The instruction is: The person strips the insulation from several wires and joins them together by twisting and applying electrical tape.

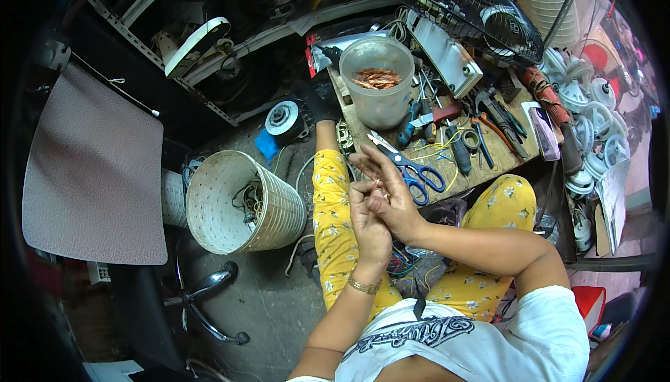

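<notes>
Grip of left hand (370,225) and right hand (401,207) together on coppery bits (381,189), round plastic bucket (377,109), wooden worktop (457,186) edge by knee (506,190)

Small copper-coloured bits (380,186)
Partly hidden, they lie between your left hand (371,227) and your right hand (397,206).

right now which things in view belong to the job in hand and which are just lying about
Likely part of it:
left hand and right hand, meeting at small coppery strands
cloudy plastic bucket holding copper-coloured pieces
perhaps the blue-handled metal scissors, close by

Seemingly just lying about:
black wire-caged fan
grey padded chair
white round plastic parts
</notes>
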